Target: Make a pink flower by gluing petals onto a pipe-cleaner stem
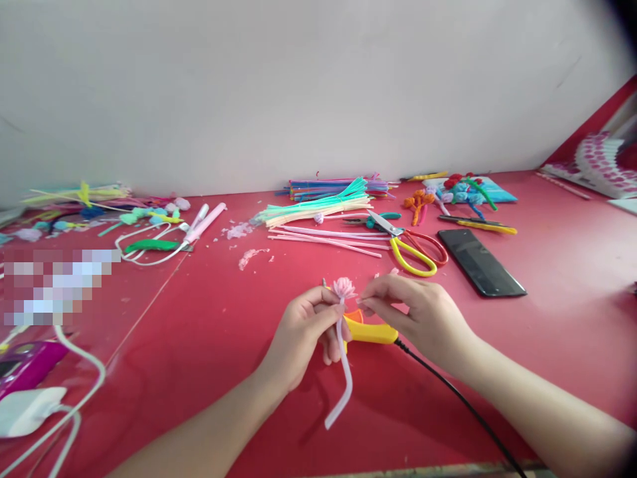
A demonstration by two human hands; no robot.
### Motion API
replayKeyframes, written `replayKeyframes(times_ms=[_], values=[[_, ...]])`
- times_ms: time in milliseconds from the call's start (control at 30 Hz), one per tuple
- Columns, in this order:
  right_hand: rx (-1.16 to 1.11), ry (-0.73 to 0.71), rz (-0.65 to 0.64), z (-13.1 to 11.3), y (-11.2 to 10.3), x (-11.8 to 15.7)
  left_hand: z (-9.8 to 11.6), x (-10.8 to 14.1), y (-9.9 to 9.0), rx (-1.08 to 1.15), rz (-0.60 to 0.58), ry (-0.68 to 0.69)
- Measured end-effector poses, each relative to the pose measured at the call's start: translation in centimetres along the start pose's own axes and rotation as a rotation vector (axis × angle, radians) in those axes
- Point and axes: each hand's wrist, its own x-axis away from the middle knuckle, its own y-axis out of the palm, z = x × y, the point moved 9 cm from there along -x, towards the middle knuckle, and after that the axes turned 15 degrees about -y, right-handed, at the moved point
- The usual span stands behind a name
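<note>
A pink pipe-cleaner flower (pixel 343 287) with a long pale pink stem (pixel 344 362) is upright above the table. My left hand (pixel 311 318) pinches it just under the bloom, and the stem bends off to the lower left. Just right of the bloom, my right hand (pixel 418 312) has thumb and forefinger pressed together; whatever small thing is between the tips is too tiny to make out. Behind both hands lies a yellow glue gun (pixel 371 330) with an orange trigger, its front partly hidden by my left hand.
Scissors (pixel 411 249), pliers (pixel 388 220) and loose pink pipe cleaners (pixel 328 242) lie beyond my hands. A black phone (pixel 480 262) is at right. A pink hair straightener (pixel 204 226) and white cables are at left. The glue gun's black cord (pixel 462 401) runs toward the front edge.
</note>
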Motion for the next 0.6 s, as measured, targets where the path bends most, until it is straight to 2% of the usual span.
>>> replayKeyframes(times_ms=[233, 400, 600], values=[[0.080, -0.086, -0.024, -0.8, 0.9, 0.3, -0.3, 0.1, 0.6, -0.065, -0.013, -0.016], [0.133, -0.132, 0.004, -1.2, 0.7, 0.1, -0.4, 0.2, 0.6, -0.089, -0.018, -0.020], [0.185, -0.160, -0.030, -1.5, 0.6, -0.1, -0.2, 0.2, 0.6, -0.095, -0.015, -0.003]])
